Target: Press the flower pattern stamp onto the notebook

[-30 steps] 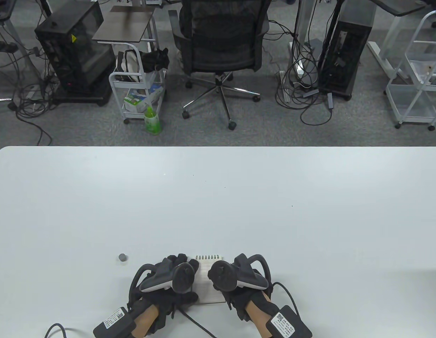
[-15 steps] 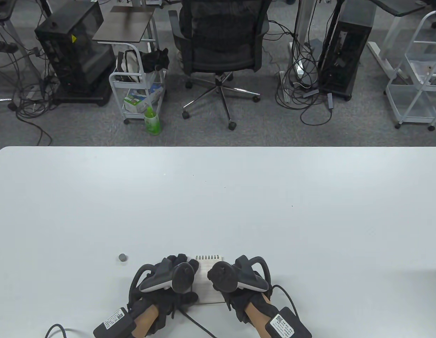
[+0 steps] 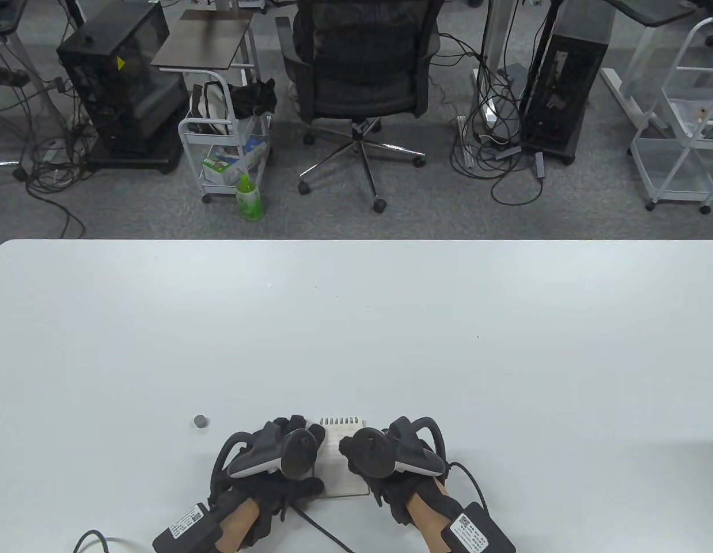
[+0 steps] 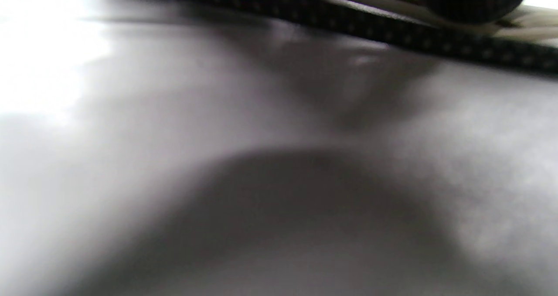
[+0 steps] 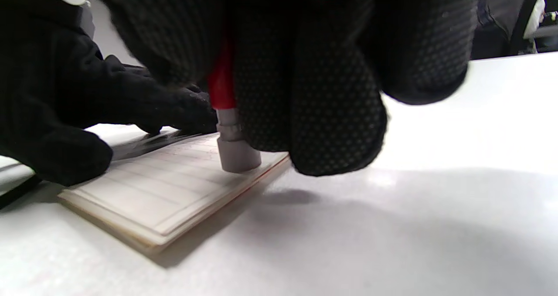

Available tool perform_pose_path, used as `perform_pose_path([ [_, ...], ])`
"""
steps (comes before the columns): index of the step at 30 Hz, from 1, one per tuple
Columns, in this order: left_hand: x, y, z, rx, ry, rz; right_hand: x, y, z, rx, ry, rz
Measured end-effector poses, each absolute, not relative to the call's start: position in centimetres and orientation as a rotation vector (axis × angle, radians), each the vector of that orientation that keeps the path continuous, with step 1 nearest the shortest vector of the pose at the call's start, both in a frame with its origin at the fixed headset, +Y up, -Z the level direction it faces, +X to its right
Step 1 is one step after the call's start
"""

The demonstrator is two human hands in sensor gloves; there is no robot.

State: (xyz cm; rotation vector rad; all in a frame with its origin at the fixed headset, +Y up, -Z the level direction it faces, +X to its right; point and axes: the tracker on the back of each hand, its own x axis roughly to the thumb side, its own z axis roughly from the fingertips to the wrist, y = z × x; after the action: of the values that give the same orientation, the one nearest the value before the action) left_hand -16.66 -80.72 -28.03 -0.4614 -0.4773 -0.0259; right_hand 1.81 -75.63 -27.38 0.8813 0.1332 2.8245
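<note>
Gripping cylindrical grey-tipped stamp (image 5: 233, 150) on lined notebook (image 5: 174, 191)

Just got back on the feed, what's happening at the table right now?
The right hand grips a red-bodied stamp upright, its grey base set down on the lined page of the open notebook, near the page's right edge. The left hand rests on the notebook's left side, holding it flat on the white table. A small grey cap sits on the table left of the hands. Whether the print has taken is hidden under the stamp.
</note>
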Motion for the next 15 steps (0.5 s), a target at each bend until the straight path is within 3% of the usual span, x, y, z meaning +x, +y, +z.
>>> perform_pose_path([
  [7,-16.7,-80.7,-28.0,-0.463,-0.477,-0.025,3.2,-74.2,-27.7,0.816,0.047,2.714],
  [15,-16.7,-80.8,-28.0,-0.467,-0.476,-0.020,7.7,-73.5,-29.0,0.473,-0.096,2.331],
])
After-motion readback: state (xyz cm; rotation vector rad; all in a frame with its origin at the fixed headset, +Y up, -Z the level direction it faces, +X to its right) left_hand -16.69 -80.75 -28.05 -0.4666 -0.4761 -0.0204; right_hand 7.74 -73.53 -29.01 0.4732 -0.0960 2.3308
